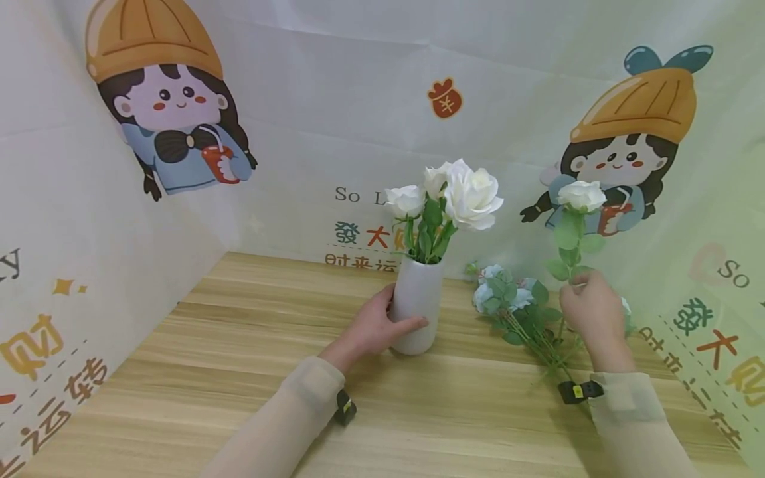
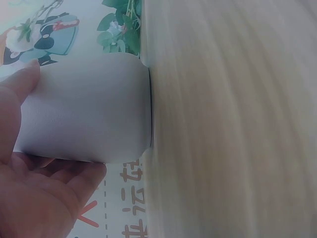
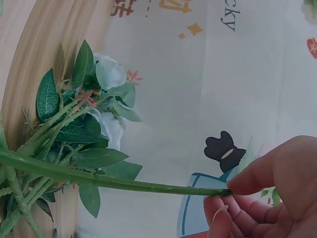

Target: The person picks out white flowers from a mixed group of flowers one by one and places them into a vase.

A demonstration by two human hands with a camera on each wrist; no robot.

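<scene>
A white vase [image 1: 420,299] stands upright on the wooden table, with several white roses [image 1: 474,196] in its mouth. My left hand [image 1: 373,322] grips the vase low on its side; in the left wrist view the thumb and fingers lie on opposite sides of the vase body [image 2: 89,109]. To the right, my right hand [image 1: 592,309] holds up a single white rose [image 1: 582,196], its bloom at the top. The right wrist view shows thumb and fingertips pinching the rose's green stem [image 3: 148,186]. That stem is apart from the vase.
Pale blue flowers [image 1: 508,295] with green leaves lie on the table [image 1: 251,372] between the vase and my right hand. A printed cloth [image 1: 323,119] with cartoon figures hangs around the table's back and sides. Black straps with small devices [image 1: 580,392] sit at both wrists.
</scene>
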